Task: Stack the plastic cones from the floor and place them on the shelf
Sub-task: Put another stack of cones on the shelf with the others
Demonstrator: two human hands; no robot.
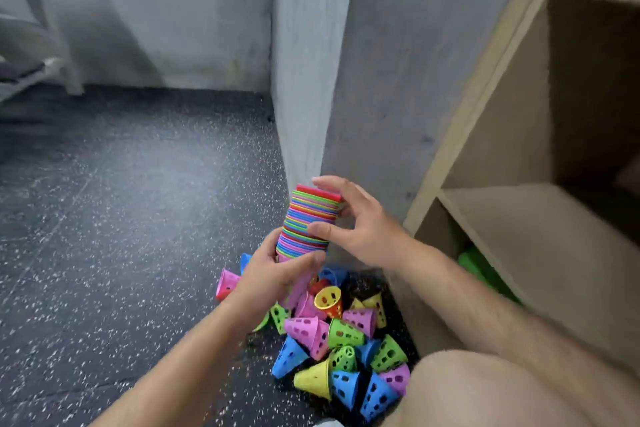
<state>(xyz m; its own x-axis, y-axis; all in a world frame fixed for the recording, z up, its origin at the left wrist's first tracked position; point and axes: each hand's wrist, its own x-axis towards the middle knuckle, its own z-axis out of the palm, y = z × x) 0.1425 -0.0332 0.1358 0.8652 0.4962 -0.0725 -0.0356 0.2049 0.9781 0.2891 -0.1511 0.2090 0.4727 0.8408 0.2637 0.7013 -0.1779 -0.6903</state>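
Single head-worn wide view, looking forward and down, close above floor [104,218]

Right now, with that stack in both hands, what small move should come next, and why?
Probably lower the right hand to the yellow cone just below: the left hand grips the stack at its base, and many cones lie loose.

text: none legible | labels: none | numbers: none (frame partly blurred)
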